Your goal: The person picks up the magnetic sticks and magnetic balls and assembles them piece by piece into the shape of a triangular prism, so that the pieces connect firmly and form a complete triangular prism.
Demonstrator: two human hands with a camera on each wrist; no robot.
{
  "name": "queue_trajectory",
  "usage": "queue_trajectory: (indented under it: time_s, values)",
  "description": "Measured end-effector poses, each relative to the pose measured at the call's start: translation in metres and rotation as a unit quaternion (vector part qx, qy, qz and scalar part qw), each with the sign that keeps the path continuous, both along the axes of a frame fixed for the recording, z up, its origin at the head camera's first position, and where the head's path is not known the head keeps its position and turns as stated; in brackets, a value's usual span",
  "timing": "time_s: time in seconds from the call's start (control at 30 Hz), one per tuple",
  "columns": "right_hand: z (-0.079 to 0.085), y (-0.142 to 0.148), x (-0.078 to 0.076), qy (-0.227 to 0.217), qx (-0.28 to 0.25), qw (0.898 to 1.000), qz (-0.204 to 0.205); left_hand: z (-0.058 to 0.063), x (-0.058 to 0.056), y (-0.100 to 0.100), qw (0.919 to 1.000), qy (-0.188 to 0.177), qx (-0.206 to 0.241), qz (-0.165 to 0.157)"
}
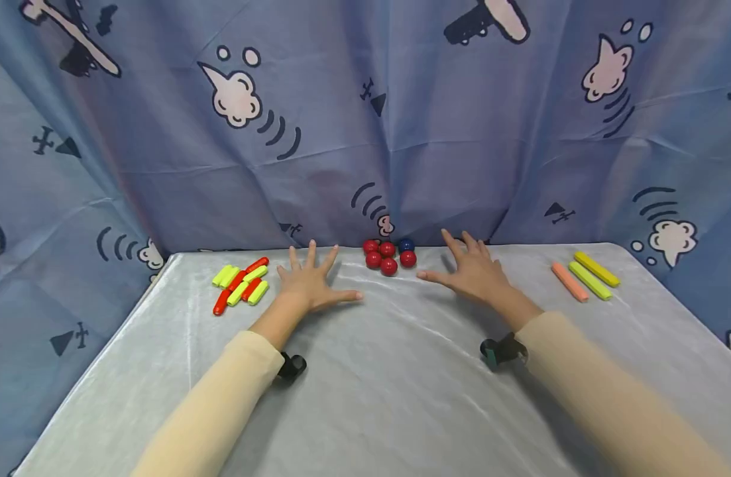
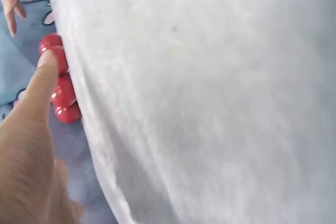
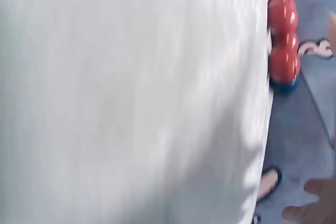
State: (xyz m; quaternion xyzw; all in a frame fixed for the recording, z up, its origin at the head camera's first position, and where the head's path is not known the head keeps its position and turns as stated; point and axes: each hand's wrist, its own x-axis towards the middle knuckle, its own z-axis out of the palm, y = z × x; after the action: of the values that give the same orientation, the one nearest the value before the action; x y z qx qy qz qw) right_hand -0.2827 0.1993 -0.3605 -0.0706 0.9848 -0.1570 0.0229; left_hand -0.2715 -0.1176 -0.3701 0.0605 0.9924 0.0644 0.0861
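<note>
With our left hand [image 1: 308, 288] and right hand [image 1: 477, 275] spread wide and empty, we should close slowly from both sides on the red balls [image 1: 389, 267] and blue ball [image 1: 406, 245] clustered between them near the far edge of the table [image 1: 377, 391], lest they roll.

Table [image 1: 377, 397] is pale grey, kinda wrinkly. Short red sticks [image 1: 221, 303] and short lime sticks [image 1: 237, 293] sit bunched up left, five red balls [image 1: 389, 267] plus a dark blue ball [image 1: 406, 245] by the far edge, three longer sticks [image 1: 590, 281] (salmon, lime, yellow) off right.
</note>
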Motion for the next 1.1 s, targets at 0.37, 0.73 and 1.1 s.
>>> queue_trajectory:
  time_s: [0.37, 0.73, 1.1]
  values:
    - [-0.016, -0.053, -0.007, 0.027, -0.262, 0.963, -0.054, 0.018, 0.025, -0.039, 0.9849, 0.107, 0.127, 0.049]
    - [-0.044, -0.058, -0.025, 0.071, -0.344, 0.933, -0.074, 0.021, 0.047, -0.078, 0.9806, 0.113, 0.105, 0.121]
    - [-0.054, -0.053, -0.031, 0.116, -0.302, 0.946, 0.002, 0.011, 0.042, -0.089, 0.9891, 0.068, 0.088, 0.097]
